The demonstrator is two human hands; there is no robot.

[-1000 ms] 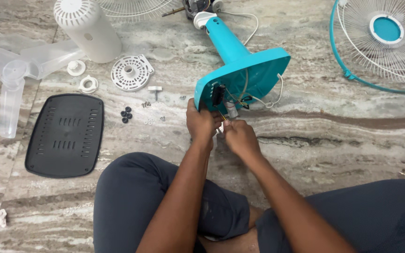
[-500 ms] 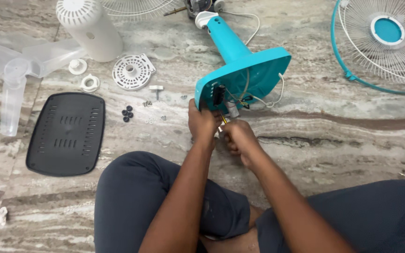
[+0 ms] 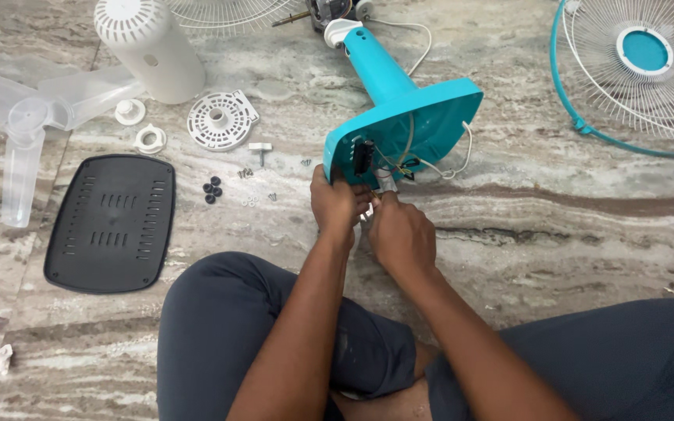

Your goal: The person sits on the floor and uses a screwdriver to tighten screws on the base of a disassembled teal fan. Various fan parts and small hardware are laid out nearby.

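Both hands' fingers pinch wiring under the teal fan base (image 3: 423,117); black cover plate (image 3: 111,222), screws (image 3: 247,173) lie left.

Bare floor right of the teal fan base (image 3: 423,117), small screws (image 3: 255,187) crowding the left

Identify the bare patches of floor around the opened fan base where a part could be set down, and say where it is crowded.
Bare marble floor lies right of the teal fan base, below the wire guard. Another strip lies below the black cover plate. Crowded: the screws and white round grille left of both hands.
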